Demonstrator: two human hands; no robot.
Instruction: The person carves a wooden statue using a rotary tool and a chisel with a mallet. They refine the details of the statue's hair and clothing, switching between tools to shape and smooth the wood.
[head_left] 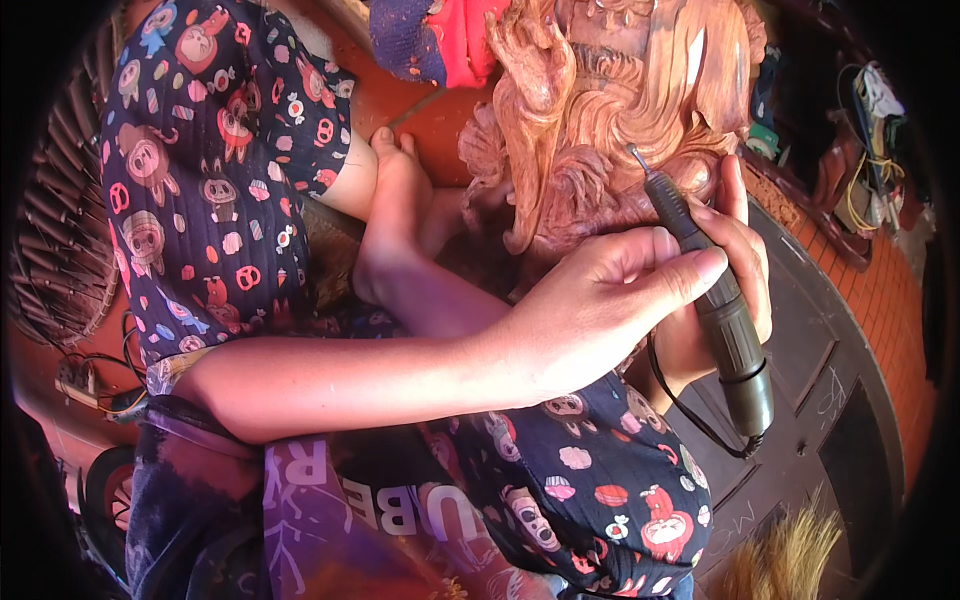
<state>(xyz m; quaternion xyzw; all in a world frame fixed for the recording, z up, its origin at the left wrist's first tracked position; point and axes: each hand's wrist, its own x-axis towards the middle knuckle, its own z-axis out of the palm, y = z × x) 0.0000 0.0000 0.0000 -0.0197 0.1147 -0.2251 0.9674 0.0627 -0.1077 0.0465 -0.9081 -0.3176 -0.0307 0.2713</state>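
Observation:
A black rotary carving handpiece (728, 318) slants up and left across my hands, a small round metal burr (635, 152) at its upper end. My right hand (745, 245) is wrapped round the handpiece from behind and below, fingers bent along its far side. From the left my left hand (610, 300) reaches over, fingers curled, thumb pressed against the handpiece's body. Just beyond stands a reddish-brown wood carving (610, 130) with flowing, wavy relief. The burr appears in front of its surface; whether they touch I cannot tell.
A thin cord (690, 412) trails from the handpiece. Below it is a dark round tabletop (850, 400) with a bristle brush (790, 555). Many carving tools (70, 200) lie in a basket at left. My bare foot (400, 190) rests beside the carving.

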